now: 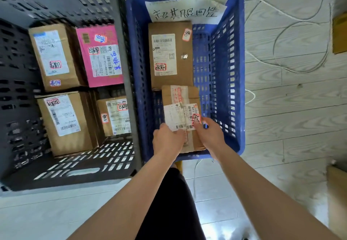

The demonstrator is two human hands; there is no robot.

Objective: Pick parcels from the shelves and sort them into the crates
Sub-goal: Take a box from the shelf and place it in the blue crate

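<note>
While 2 hands (169, 140) (210, 134) grip 1 parcel (180, 97), 2 crates (18, 70) (240, 70), 6 parcels (185, 42) (54, 55) (101, 55) (65, 123) (114, 116).

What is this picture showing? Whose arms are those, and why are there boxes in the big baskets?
There is no machine here. The arms belong to a person wearing a camera on their head, so you look down just as they do. Their left hand and right hand both hold a small brown parcel with white labels, low inside the blue crate. Farther back in that crate lies a bigger brown box, and a paper sign with handwriting leans at the far end. Next to it stands a grey crate holding a pink parcel and three brown boxes. The person is sorting parcels into crates.
</note>
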